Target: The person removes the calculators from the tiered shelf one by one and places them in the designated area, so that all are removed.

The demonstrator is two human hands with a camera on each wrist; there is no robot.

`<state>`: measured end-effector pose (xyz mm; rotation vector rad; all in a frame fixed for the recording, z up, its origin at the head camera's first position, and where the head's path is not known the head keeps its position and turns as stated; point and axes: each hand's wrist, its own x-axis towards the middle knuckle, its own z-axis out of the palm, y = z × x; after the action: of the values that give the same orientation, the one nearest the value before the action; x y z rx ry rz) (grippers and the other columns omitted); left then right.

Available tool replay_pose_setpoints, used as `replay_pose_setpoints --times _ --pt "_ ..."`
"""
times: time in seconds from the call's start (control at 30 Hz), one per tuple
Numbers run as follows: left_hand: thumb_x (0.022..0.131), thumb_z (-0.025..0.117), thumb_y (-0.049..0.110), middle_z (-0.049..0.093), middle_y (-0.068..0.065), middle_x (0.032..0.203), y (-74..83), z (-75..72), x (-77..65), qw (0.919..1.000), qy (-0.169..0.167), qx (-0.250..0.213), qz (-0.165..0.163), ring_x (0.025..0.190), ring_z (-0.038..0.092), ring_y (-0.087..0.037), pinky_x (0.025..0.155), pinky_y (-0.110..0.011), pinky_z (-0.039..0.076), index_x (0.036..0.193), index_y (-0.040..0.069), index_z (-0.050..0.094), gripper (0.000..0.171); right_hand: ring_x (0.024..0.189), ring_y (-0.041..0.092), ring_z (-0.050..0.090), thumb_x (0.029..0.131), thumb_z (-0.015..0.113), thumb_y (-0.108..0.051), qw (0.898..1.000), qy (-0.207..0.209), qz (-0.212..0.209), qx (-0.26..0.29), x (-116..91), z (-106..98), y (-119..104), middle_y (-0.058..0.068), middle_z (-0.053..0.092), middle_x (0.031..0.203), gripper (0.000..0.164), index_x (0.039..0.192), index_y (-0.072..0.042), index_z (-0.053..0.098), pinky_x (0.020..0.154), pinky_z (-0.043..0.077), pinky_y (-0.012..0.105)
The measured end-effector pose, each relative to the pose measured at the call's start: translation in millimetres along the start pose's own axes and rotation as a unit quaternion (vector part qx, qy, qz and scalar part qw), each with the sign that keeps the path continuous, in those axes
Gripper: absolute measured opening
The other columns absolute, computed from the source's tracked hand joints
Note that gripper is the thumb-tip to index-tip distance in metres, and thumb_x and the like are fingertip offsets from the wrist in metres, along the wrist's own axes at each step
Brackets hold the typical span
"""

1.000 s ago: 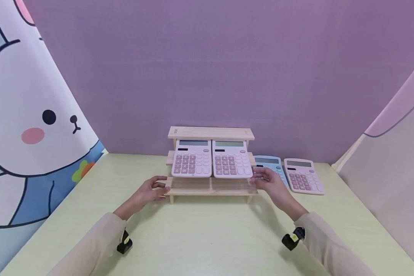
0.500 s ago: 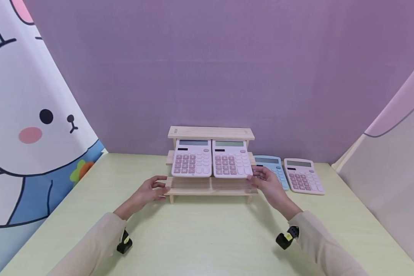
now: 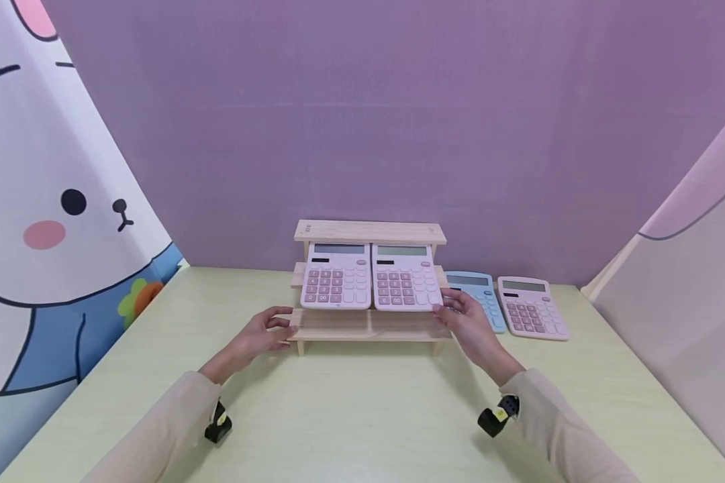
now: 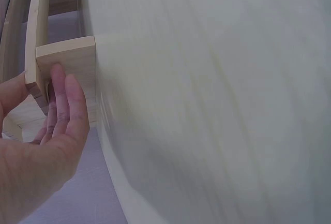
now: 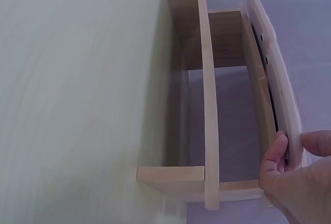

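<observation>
A three-tier wooden shelf (image 3: 368, 330) stands on the table, with two pink calculators side by side on its middle tier. My left hand (image 3: 266, 333) grips the left end of the lowest board; in the left wrist view the thumb lies above the board (image 4: 36, 32) and the fingers curl beneath. At the lower right corner of the right pink calculator (image 3: 406, 278), my right hand (image 3: 474, 327) pinches its edge between thumb and fingers, plainly seen in the right wrist view. The left pink calculator (image 3: 336, 276) is untouched, its lower end jutting forward over the lowest tier.
Right of the shelf a blue calculator (image 3: 489, 305) lies on the table, partly behind my right hand. Beside it lies another pink calculator (image 3: 533, 308). A purple backdrop (image 3: 362, 121) rises behind the shelf, and a rabbit-print panel (image 3: 42, 268) stands at the left.
My right hand has shifted slightly left, its thumb coming onto the right calculator's lower corner. The left hand keeps its grip on the shelf, and both shelf calculators look still.
</observation>
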<state>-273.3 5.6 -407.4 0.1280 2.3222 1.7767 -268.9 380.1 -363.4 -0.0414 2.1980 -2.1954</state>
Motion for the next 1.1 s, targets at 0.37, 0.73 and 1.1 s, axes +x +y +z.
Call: replay_pose_setpoints --times 0.37,0.73,1.1 --pt "0.089 0.058 0.011 0.049 -0.021 0.118 1.9 0.6 -0.3 1.0000 0.002 -0.001 -0.009 0.085 0.060 -0.013 0.083 -0.038 0.055 0.136 0.000 0.032 0.055 0.079 0.006 0.058 0.088 0.049 0.007 0.999 -0.001 0.007 0.041 -0.7 2.9 -1.6 0.002 0.050 0.095 0.048 0.133 0.007 0.031 0.083 0.053 0.023" --pt "0.089 0.058 0.010 0.049 -0.021 0.116 2.4 0.4 -1.1 0.9999 0.004 -0.005 -0.008 0.084 0.060 -0.013 0.082 -0.038 0.055 0.135 -0.001 0.032 0.055 0.077 0.008 0.059 0.089 0.047 0.007 0.997 0.005 0.023 0.077 -2.1 4.6 -3.6 0.003 0.048 0.095 0.048 0.133 0.007 0.029 0.082 0.053 0.022" --pt "0.089 0.059 0.010 0.050 -0.021 0.116 1.8 0.5 -1.3 0.9999 0.005 -0.004 -0.010 0.084 0.060 -0.013 0.081 -0.037 0.056 0.135 -0.002 0.032 0.055 0.075 0.008 0.058 0.088 0.047 0.008 0.993 0.015 0.036 0.109 -5.0 7.5 -4.7 0.000 0.049 0.090 0.048 0.133 0.005 0.031 0.078 0.053 0.021"
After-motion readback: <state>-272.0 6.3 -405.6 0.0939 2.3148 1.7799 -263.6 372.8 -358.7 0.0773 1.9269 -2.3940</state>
